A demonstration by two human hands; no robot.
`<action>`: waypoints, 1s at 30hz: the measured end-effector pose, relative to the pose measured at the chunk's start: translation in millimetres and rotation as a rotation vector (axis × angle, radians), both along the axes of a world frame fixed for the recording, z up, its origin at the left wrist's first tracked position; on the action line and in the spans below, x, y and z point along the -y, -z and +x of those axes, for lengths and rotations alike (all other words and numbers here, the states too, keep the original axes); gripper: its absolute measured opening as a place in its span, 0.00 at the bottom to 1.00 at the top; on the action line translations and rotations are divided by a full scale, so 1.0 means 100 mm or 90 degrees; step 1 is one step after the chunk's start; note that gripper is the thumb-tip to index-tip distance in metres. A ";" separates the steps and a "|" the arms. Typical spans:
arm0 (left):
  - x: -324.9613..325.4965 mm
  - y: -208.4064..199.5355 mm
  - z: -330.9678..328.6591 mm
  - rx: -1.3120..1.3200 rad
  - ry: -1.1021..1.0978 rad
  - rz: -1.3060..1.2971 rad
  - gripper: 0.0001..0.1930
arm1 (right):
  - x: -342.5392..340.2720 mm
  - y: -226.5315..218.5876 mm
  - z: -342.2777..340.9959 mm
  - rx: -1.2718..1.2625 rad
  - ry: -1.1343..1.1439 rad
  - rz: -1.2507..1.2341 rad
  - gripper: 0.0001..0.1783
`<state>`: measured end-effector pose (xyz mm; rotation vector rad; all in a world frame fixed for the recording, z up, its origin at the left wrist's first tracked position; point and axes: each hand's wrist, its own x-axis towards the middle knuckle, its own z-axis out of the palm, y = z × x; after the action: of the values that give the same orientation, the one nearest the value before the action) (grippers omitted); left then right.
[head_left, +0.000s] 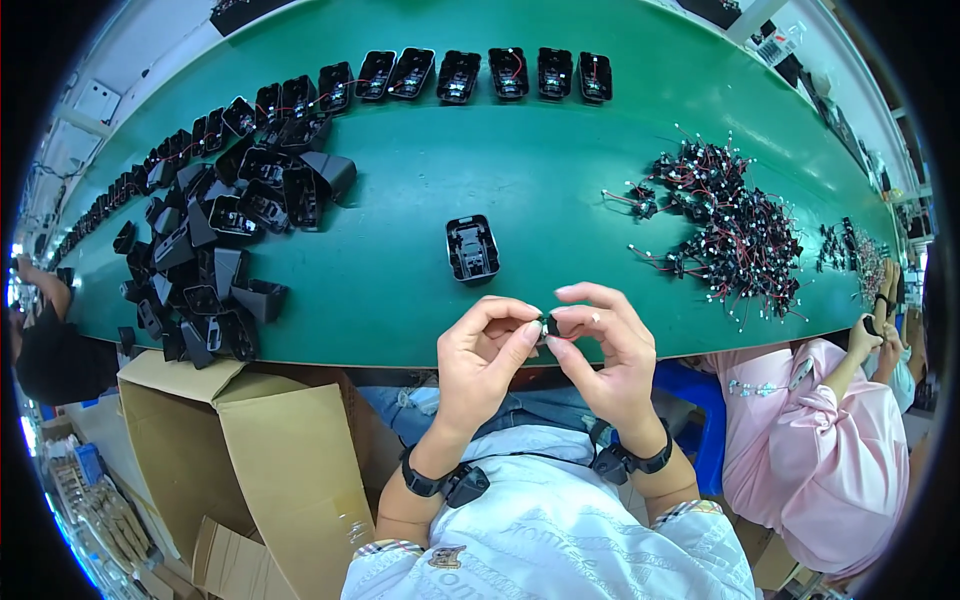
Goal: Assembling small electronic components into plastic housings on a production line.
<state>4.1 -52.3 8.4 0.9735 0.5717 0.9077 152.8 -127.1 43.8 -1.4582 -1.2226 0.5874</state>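
Looks like assembly workshop: long green table (540,150) with row of same black housings (459,77), heap of wired parts (745,235), co-workers (810,450) alongside.

Bright light glares softly off the green table (560,180), whose edges bow strongly.

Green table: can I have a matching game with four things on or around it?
Things
1. Lone black casing
2. Wired-parts pile
3. Cardboard box
4. Small part

Matches
A. Brown, open
B. Held by the left hand and right hand
C. Right side of the table
D. Just ahead of the left hand

Pairs: 1-D, 2-C, 3-A, 4-B
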 end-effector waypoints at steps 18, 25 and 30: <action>0.00 0.00 0.01 0.019 0.008 0.064 0.08 | -0.02 0.03 0.01 0.070 0.048 0.054 0.11; 0.05 0.05 0.04 0.103 -0.015 0.070 0.14 | -0.02 0.07 0.04 0.115 0.021 0.101 0.11; 0.02 0.06 -0.01 0.147 0.039 0.022 0.16 | -0.01 0.08 0.05 0.095 0.024 0.101 0.10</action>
<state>3.2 -54.3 2.3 0.8972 0.3295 0.9628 158.2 -126.2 35.4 -1.4069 -1.3241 0.3516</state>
